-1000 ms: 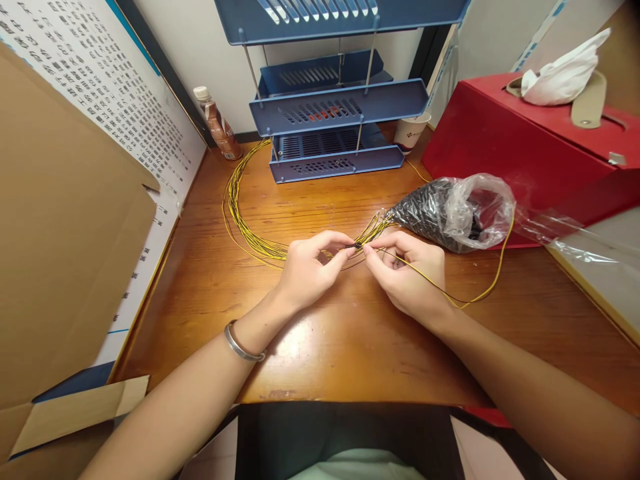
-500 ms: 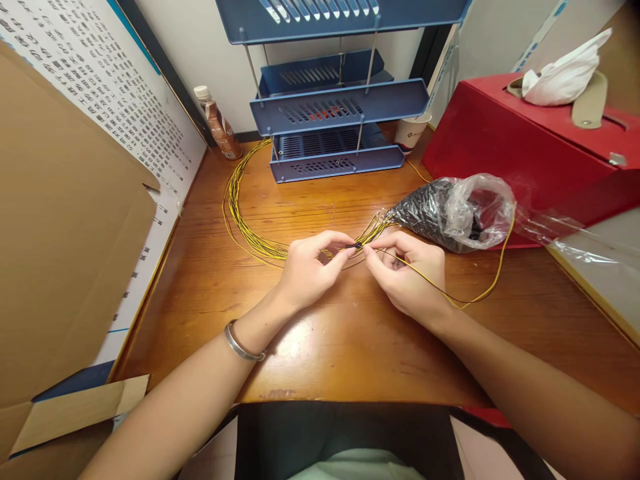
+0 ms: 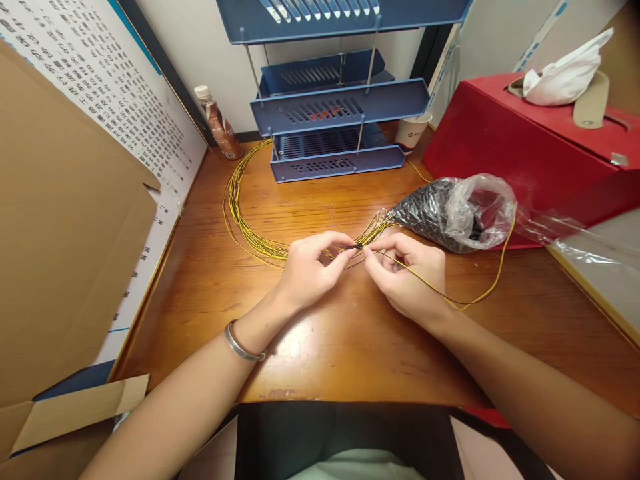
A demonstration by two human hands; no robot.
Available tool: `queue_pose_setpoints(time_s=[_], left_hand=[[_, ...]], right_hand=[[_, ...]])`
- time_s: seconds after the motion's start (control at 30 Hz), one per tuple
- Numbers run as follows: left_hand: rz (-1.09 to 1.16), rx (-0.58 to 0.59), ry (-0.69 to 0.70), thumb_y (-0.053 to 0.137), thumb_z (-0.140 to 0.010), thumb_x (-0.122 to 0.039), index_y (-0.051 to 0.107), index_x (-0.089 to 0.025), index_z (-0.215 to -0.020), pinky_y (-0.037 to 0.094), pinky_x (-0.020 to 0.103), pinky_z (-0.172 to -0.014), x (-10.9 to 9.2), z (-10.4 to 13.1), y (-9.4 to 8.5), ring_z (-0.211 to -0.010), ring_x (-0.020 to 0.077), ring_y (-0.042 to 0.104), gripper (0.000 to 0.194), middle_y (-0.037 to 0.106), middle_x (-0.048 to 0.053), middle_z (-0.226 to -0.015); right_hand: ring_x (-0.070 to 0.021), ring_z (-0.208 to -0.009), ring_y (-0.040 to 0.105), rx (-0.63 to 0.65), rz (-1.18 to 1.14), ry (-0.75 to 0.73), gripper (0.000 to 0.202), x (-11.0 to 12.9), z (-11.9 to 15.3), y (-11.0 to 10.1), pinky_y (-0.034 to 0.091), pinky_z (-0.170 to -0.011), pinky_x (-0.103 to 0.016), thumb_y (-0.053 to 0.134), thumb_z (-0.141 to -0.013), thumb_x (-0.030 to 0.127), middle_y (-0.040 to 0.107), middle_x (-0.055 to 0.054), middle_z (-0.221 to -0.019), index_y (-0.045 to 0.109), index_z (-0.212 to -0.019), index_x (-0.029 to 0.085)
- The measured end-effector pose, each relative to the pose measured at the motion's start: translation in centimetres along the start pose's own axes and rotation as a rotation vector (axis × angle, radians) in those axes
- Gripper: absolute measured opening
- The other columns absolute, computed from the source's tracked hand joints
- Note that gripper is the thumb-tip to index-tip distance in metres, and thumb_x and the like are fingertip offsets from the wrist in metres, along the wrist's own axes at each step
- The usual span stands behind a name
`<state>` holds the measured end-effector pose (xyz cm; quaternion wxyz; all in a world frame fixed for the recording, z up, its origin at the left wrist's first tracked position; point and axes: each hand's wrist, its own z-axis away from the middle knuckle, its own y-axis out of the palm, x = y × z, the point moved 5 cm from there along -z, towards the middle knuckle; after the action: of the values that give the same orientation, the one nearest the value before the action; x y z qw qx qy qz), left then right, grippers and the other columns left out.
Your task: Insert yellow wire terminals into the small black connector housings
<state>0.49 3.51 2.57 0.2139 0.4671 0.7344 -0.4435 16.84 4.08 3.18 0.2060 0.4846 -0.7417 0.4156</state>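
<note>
My left hand pinches a small black connector-like piece between thumb and forefinger. From the other side my right hand closes thumb and forefinger at the piece's right end, where a thin yellow-and-black wire runs in. That wire passes over my right hand and loops up toward a clear plastic bag. Behind my fingers lies a bundle of yellow and black wires, curving left and back across the wooden table. Fingertips partly cover the black piece, so its shape is hard to make out.
At the back stands a blue tiered tray rack, with a drink bottle to its left and a paper cup to its right. A red tissue box stands at right; cardboard rises at left.
</note>
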Motion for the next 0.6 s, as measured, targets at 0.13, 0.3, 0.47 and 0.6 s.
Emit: queue_pose_setpoints(time_s=[0.13, 0.3, 0.47, 0.6], left_hand=[[-0.022, 0.01, 0.022, 0.072, -0.087, -0.018, 0.076, -0.016, -0.093, 0.054, 0.022, -0.062, -0.07, 0.04, 0.0, -0.067, 0.012, 0.069, 0.007, 0.079, 0.003, -0.084], [-0.002, 0.011, 0.009, 0.072, -0.087, -0.019, 0.076, -0.016, -0.092, 0.054, 0.022, -0.061, -0.12, 0.08, 0.02, -0.067, 0.0119, 0.07, 0.007, 0.079, 0.003, -0.083], [0.103, 0.006, -0.071, 0.073, -0.086, -0.019, 0.075, -0.016, -0.092, 0.056, 0.02, -0.063, 0.15, 0.05, 0.1, -0.072, 0.0131, 0.074, 0.007, 0.08, 0.004, -0.084], [0.151, 0.012, -0.13, 0.073, -0.085, -0.02, 0.075, -0.016, -0.091, 0.057, 0.02, -0.063, 0.4, 0.02, 0.18, -0.075, 0.0149, 0.076, 0.008, 0.081, 0.005, -0.085]], right_hand=[[-0.0059, -0.04, 0.044, -0.002, 0.011, 0.011, 0.008, 0.01, -0.01, -0.01, 0.037, -0.049, -0.021, 0.068, -0.081, 0.019, 0.049, 0.008, -0.047, 0.07, -0.074, 0.016], [-0.006, -0.041, 0.043, 0.007, -0.007, 0.034, 0.008, -0.15, -0.01, 0.07, 0.036, -0.049, -0.022, 0.069, -0.082, 0.021, 0.05, 0.007, -0.048, 0.071, -0.075, 0.016], [-0.0064, -0.042, 0.043, 0.02, -0.023, 0.053, 0.009, -0.31, -0.05, 0.14, 0.035, -0.049, -0.023, 0.069, -0.083, 0.021, 0.049, 0.007, -0.048, 0.072, -0.077, 0.015], [-0.0064, -0.042, 0.042, 0.033, -0.042, 0.056, 0.01, -0.29, -0.14, 0.18, 0.035, -0.049, -0.023, 0.069, -0.084, 0.021, 0.049, 0.007, -0.048, 0.072, -0.078, 0.015]])
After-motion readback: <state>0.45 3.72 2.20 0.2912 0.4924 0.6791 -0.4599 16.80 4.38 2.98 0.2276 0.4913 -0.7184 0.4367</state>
